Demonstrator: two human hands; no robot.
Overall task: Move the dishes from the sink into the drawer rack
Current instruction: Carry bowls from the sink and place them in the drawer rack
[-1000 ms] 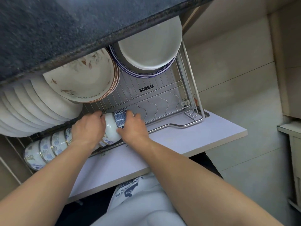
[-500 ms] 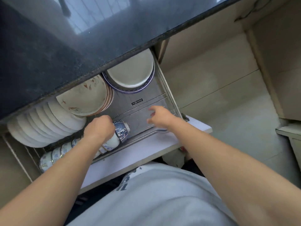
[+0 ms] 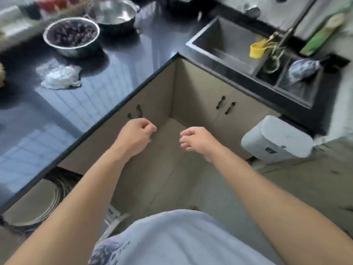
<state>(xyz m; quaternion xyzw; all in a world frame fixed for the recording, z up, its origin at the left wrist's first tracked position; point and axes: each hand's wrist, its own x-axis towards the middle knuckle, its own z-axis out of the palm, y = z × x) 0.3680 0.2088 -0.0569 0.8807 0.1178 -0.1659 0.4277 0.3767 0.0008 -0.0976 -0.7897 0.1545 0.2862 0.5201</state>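
Dark worktop: L-shaped, glossy, reflecting a pale tiled pattern; running from left foreground to the inner corner, then off to the right.

Beige cabinets: below the worktop, meeting in a corner; dark paired door handles on each face.

Sink: set in the right-hand run, upper right; large basin on the left, smaller compartments on the right. Blurred blue-and-white dish lying in the far right compartment. Yellow item hanging at the divider beside the tap; nature unclear.

Drawer rack: lower left, mostly hidden under the worktop edge; stack of pale plates standing on edge inside it, only a metal rail showing at its right end.

White lidded bin: on the floor, just beside the right cabinets.

Steel bowl: on the worktop, upper left, filled with dark round fruit. Second steel pot just behind it.

Crumpled white cloth: on the worktop, near the bowl.

Left hand: raised in front of the cabinet corner, fingers curled loosely inward, holding nothing.

Right hand: level with the left and apart from it, fingers loosely bent, holding nothing.
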